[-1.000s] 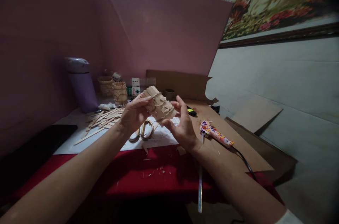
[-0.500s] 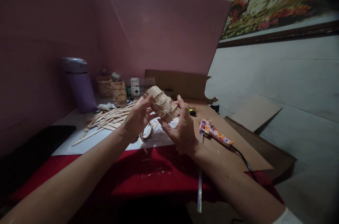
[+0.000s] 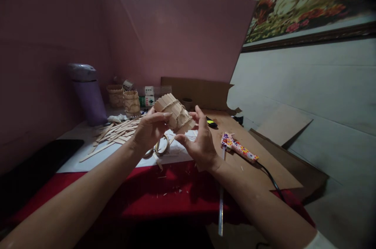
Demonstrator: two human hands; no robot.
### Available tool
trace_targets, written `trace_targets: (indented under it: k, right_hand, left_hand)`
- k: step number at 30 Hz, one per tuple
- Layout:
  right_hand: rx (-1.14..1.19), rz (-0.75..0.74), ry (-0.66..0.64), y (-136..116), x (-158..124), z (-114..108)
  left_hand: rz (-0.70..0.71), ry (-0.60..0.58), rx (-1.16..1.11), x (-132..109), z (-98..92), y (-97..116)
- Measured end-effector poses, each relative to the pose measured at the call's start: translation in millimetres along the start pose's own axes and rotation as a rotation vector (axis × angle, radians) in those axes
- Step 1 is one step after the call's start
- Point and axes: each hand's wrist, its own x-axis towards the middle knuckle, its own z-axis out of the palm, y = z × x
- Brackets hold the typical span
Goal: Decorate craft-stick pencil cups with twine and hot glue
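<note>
A small cup made of craft sticks (image 3: pixel 175 113), with twine-like bands round it, is held tilted in the air above the table. My left hand (image 3: pixel 151 129) grips its left end, thumb along the near side. Around the right end curves my right hand (image 3: pixel 202 143), its fingertips against the cup and its thumb just under the lower edge. Below the hands, scissors (image 3: pixel 161 145) lie on white paper (image 3: pixel 96 160). A heap of loose craft sticks (image 3: pixel 117 133) spreads to the left of my left hand.
A floral glue gun (image 3: pixel 239 148) lies on cardboard (image 3: pixel 270 170) at right, its glue stick (image 3: pixel 221 209) overhanging the table edge. Behind stand a purple bottle (image 3: pixel 89 98) and two stick cups, one nearer (image 3: pixel 131 104). A yellow-black tool (image 3: pixel 211 122) lies beyond my right hand.
The cup has shifted slightly left and turned in my hands. My left thumb now lies flatter along it, and my right thumb has slid a little to the left.
</note>
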Motion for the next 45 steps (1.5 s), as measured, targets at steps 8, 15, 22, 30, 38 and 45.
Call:
trace_targets:
  k: [8, 15, 22, 30, 38, 45]
  right_hand:
    - [0.086, 0.039, 0.004, -1, -2, 5]
    - [-0.097, -0.042, 0.087, -2, 0, 2]
    - [-0.189, -0.077, 0.078, -3, -1, 2]
    - [-0.178, -0.101, 0.061, 0, -1, 3]
    - [-0.006, -0.011, -0.024, 0, -2, 1]
    - [-0.078, -0.056, 0.049, 1, -2, 4]
  left_hand:
    - [-0.017, -0.029, -0.003, -1, -2.1, -1]
    - [-0.078, 0.017, 0.004, -2, 0.2, -5]
    - [-0.06, 0.007, 0.045, -1, -0.9, -11]
    - [-0.077, 0.067, -0.016, 2, -1.7, -5]
    - [-0.064, -0.011, -0.045, 1, 0.8, 1]
    - [-0.081, -0.028, -0.053, 1, -4.2, -2]
